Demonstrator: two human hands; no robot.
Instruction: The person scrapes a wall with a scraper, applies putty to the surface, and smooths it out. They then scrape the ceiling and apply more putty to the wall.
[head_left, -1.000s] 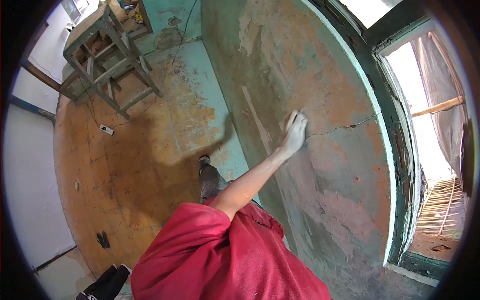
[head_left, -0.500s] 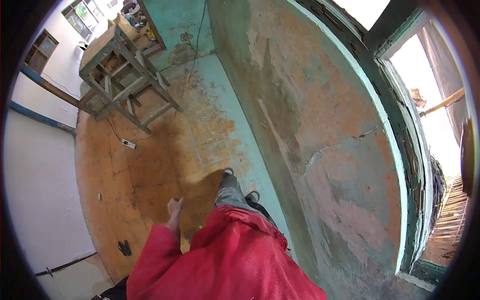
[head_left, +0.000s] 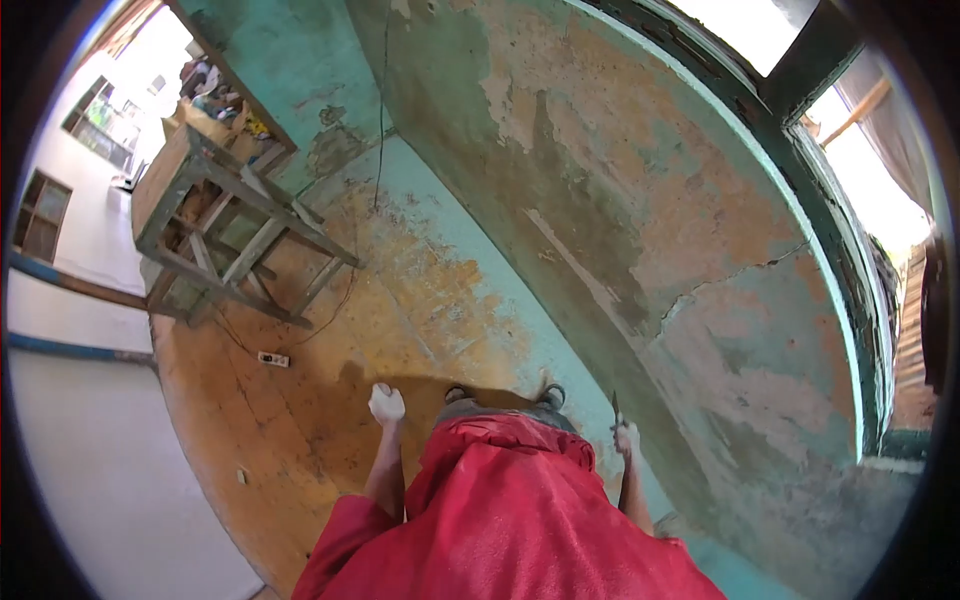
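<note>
Clamping a pointed tool (head_left: 616, 404) in the right fingers (head_left: 627, 436); might gouge the wall (head_left: 680, 430) beside them by swinging carelessly. Curling left fingers (head_left: 383, 398) together.

room ahead, between blocking stool (head_left: 162, 188) and wall (head_left: 690, 200).

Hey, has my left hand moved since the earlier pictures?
Yes, your left hand has come leftward, off the wall beside the crack, and is now over the floor.

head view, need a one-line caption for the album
Seen from above: a red top, a cracked, patchy wall, and a thin, pointed tool in the right hand.
</note>
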